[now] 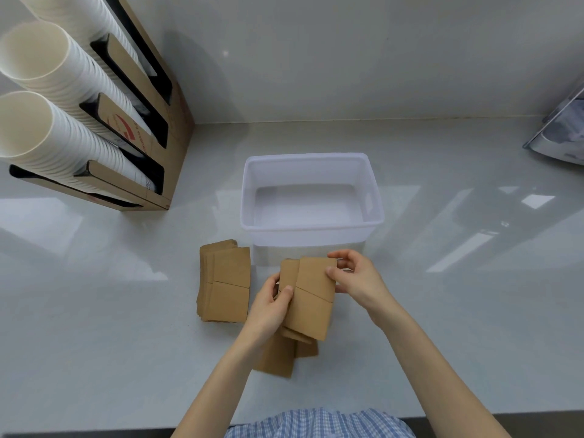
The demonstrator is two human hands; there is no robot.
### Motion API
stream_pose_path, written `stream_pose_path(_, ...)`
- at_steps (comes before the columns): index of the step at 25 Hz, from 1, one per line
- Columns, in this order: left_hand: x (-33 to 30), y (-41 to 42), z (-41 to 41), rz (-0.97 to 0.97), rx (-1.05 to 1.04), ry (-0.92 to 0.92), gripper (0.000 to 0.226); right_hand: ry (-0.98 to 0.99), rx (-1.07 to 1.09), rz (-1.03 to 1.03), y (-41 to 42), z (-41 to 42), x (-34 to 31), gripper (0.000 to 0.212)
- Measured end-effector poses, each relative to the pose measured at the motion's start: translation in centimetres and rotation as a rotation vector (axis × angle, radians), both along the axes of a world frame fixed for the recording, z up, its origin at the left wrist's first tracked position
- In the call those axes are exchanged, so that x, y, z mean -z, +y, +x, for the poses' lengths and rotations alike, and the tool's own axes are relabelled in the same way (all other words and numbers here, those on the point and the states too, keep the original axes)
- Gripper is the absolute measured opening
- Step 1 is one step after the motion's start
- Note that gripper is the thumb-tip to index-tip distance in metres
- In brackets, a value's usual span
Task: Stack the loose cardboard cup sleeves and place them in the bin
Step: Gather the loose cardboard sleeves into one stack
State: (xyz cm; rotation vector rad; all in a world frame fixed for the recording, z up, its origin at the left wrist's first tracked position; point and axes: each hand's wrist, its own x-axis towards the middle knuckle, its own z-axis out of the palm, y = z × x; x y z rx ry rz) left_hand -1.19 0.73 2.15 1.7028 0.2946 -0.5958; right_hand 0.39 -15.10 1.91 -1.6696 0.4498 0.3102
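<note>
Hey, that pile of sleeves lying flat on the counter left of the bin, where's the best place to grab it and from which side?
Take the sleeve pile by its two long edges, coming down from above with thumb on one side and fingers on the other. It lies flat and slightly fanned, so a pinching grip across the width should square it up. The bin crowds its far right corner, so grip nearer the middle.

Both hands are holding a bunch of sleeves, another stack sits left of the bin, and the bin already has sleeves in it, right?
Not quite: the head view shows the bin empty. Both the left hand and right hand hold sleeves, and the other stack sits front-left of it.
</note>
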Motion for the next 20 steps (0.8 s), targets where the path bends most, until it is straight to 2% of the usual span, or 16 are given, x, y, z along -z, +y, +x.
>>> stream_pose_path(6, 0.1, -0.1, -0.1, -0.078, -0.006, 0.039, 0.025, -0.030, -0.036, -0.234, 1.3, -0.2, -0.1, 0.032)
stream_pose_path(11, 0.0, -0.2, -0.3, -0.051, 0.041, 0.025, 0.035, -0.101, -0.089, -0.427, 2.1, -0.1, 0.1, 0.038)
stream_pose_path(20, -0.5, 0.5, 0.0, -0.005, 0.016, -0.024, 0.031, -0.176, -0.183, -0.456, 2.9, 0.0, 0.2, 0.038)
